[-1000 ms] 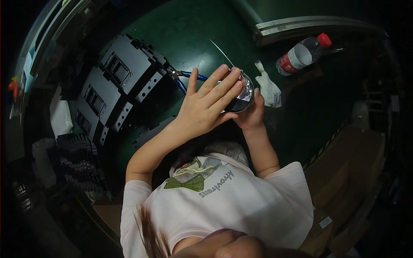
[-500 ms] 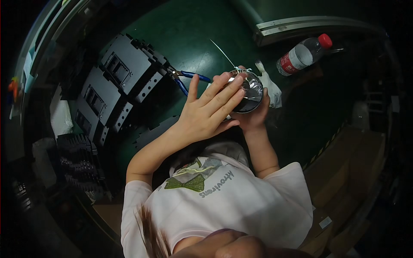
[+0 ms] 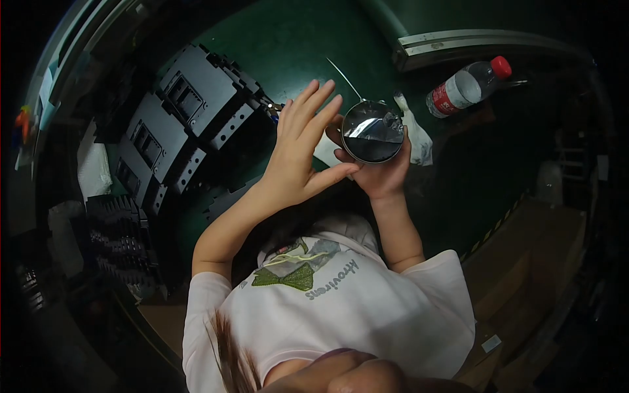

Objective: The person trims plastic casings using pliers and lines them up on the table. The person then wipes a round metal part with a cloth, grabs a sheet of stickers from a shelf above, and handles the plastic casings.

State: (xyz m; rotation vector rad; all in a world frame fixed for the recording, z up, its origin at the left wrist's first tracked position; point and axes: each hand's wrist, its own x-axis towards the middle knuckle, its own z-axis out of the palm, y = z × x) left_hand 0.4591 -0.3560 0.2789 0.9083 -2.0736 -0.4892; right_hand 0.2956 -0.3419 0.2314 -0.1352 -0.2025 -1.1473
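Observation:
A round, glossy black object (image 3: 372, 145) with a thin metal rim and a bright reflection rests in my right hand (image 3: 385, 177). The thumb is at its right edge, and other fingers show at its left and below. My left hand (image 3: 303, 141) is raised just left of it, fingers apart, back of the hand showing. Its thumb reaches toward the lower left rim; whether it touches is unclear. From the top of the round object, a thin pale rod or wire (image 3: 344, 77) extends up and left. A white crumpled item (image 3: 418, 139) lies behind my right hand.
Grey-black plastic housings (image 3: 203, 92) stand at the left, with dark ribbed parts (image 3: 121, 239) below. Pliers (image 3: 272, 109) are partly hidden by my left hand. A red-capped bottle (image 3: 465, 88) lies near a metal rail (image 3: 458, 40). Cardboard boxes (image 3: 524, 262) are at the lower right.
My left hand has lifted off the round object's face and moved left, its fingers wider apart. The round object is now uncovered in my right hand. The whole view has shifted slightly.

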